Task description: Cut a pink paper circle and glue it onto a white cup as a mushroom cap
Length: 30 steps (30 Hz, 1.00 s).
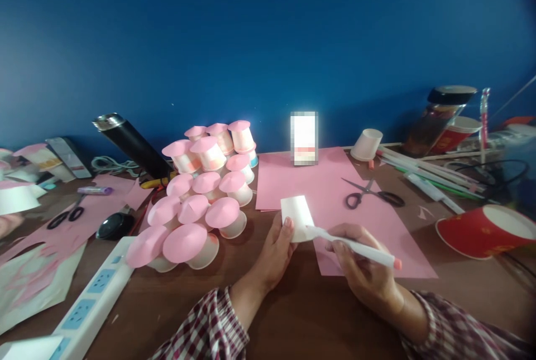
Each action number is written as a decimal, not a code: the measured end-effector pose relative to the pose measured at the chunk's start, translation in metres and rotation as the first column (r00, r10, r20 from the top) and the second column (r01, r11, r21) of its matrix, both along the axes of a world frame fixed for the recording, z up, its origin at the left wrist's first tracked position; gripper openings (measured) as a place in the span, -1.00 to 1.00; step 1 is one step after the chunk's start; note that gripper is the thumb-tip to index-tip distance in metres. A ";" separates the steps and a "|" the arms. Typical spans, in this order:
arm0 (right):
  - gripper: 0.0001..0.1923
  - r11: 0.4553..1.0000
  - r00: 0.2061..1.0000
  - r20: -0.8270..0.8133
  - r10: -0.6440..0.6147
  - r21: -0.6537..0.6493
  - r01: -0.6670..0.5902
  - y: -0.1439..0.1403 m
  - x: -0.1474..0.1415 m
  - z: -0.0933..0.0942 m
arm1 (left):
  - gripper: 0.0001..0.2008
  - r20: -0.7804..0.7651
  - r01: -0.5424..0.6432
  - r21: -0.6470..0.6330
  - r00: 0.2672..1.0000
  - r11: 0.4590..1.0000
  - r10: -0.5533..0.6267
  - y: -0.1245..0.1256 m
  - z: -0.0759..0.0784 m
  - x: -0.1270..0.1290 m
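In my left hand (274,251) is what looks like a small white paper cup (298,217), its plain side turned up and thumb pressed along its edge. My right hand (368,276) grips a white marker pen (355,246) with a pinkish-orange end. The pen's tip meets the cup's lower right edge; whether it touches I cannot tell. Beneath and behind my hands lie pink paper sheets (288,176). Black-handled scissors (371,192) rest spread on the pink paper. To the left stand several small paper cups with pink cone tops (224,215).
A power strip (94,293), a computer mouse (115,226) and a leaning black flask (134,145) are on the left. Rightward are an upturned white cup (366,145), several pens (433,190) and a red paper cup (477,231). Another person's hand (10,225) shows far left.
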State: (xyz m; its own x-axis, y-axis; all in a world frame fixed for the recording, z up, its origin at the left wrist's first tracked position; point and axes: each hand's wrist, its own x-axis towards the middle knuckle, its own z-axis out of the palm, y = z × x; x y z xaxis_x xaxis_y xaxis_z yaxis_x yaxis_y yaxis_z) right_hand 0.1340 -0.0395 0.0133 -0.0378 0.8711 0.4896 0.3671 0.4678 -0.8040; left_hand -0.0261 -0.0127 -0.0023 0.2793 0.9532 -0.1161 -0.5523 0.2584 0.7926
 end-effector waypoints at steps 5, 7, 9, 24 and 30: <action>-0.91 1.000 1.000 0.002 0.018 -0.006 -0.018 0.000 0.001 -0.002 | -0.62 0.038 -0.034 -0.066 0.999 0.997 0.036 0.001 -0.007 0.000; -0.90 1.000 1.000 0.009 0.010 -0.006 -0.010 0.001 0.001 -0.003 | -0.62 0.038 -0.040 -0.072 0.998 0.997 0.043 0.001 -0.007 0.001; -0.90 1.000 1.000 0.010 0.011 -0.004 -0.011 0.001 0.001 -0.003 | -0.64 0.035 -0.041 -0.063 0.998 0.997 0.043 0.001 -0.006 0.001; -0.91 1.000 1.000 0.021 -0.011 -0.010 0.011 0.001 0.000 -0.002 | -0.64 -0.056 -0.082 -0.028 0.995 0.996 0.080 0.000 -0.005 0.001; -0.91 1.000 0.999 0.039 -0.002 -0.015 0.003 0.001 -0.001 -0.001 | -0.64 -0.047 -0.096 -0.044 0.994 0.994 0.094 -0.001 -0.008 0.000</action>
